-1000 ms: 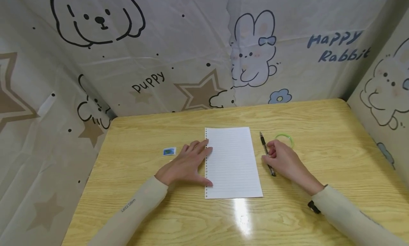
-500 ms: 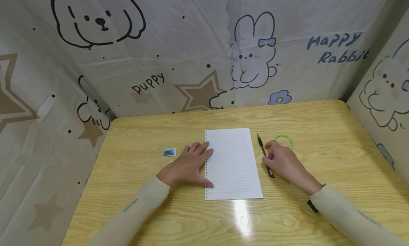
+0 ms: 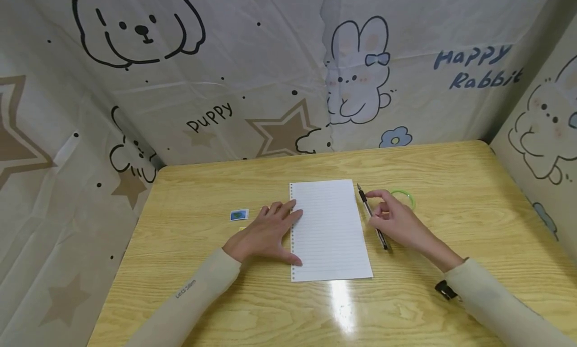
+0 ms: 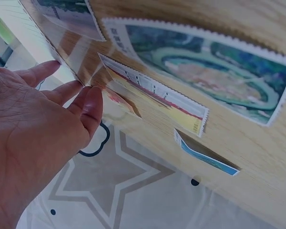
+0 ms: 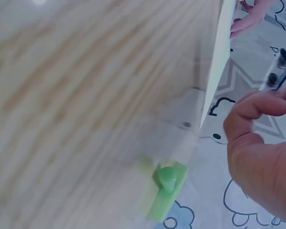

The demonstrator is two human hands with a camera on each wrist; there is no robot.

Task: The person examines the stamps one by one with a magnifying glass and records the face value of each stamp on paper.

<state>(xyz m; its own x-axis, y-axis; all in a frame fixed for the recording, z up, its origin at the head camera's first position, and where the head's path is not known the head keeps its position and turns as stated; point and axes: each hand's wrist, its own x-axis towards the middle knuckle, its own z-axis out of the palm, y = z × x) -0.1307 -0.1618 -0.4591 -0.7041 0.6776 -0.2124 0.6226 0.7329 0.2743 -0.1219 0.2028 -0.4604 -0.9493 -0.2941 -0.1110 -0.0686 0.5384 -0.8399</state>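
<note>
In the head view the right hand [image 3: 397, 220] partly hides the green ring [image 3: 411, 197], fingers pinching the pen [image 3: 367, 207] right of centre. The left hand [image 3: 269, 232], fingers spread, touches the paper [image 3: 331, 232] mid-frame.

The wooden-looking bench [image 3: 469, 212] has a smooth, glossy finish that throws back white glare at the near side. I see matt ruled paper [image 3: 329, 232], paper stamps [image 4: 205, 71] to the left, a clear plastic pen [image 3: 367, 207] with a metallic-looking tip [image 3: 358, 187], and a smooth green plastic-looking ring [image 5: 168, 195]; creased, cloth-like hanging [image 3: 270, 51] fills the far side.
</note>
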